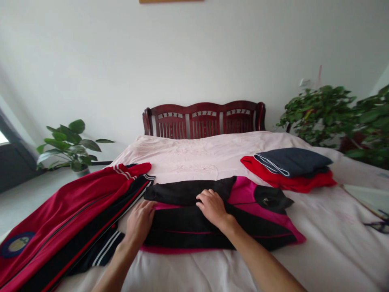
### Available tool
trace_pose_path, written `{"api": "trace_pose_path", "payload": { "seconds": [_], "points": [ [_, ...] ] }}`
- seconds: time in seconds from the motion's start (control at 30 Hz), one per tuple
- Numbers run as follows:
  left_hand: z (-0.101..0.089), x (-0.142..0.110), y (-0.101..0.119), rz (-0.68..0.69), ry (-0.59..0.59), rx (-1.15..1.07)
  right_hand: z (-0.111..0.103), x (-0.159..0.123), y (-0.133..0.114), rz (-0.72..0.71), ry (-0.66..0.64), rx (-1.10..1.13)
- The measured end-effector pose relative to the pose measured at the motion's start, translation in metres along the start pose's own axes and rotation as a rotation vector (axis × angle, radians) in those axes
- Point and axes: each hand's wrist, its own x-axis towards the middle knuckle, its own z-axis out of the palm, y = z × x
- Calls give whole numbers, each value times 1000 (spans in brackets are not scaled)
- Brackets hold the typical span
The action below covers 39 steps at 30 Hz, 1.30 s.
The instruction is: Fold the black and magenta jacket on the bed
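A black and magenta jacket [188, 239] lies sideways across the bed, its collar to the right and its hem to the left. One black sleeve [179, 191] is laid lengthwise along the far side of its body. At the hem end my left hand [141, 217] has its fingers curled over the edge of the cloth, near the sleeve's cuff. My right hand [212, 207] rests on the sleeve around its middle, fingers a little bent and apart, touching the fabric from above. What lies beneath both palms is hidden.
A red and navy track jacket [79, 202] with white stripes spreads along the left. Folded dark blue clothing [296, 161] sits on folded red clothing [313, 181] at the right. Pale pink bedding [194, 156] reaches a wooden headboard [204, 117]. Potted plants [322, 109] stand beside the bed.
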Motion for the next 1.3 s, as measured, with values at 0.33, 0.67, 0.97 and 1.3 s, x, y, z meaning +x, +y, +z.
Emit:
{"api": "trace_pose_path", "payload": {
  "seconds": [0.33, 0.67, 0.97, 1.3],
  "points": [
    [32, 45, 41, 149, -158, 59, 6, 26, 7, 80, -19, -26],
    [23, 33, 35, 201, -101, 113, 12, 14, 21, 43, -88, 44],
    [6, 35, 17, 21, -197, 37, 7, -11, 30, 18, -358, 104],
    [19, 70, -6, -347, -209, -99, 12, 13, -10, 32, -168, 143]
  ]
}}
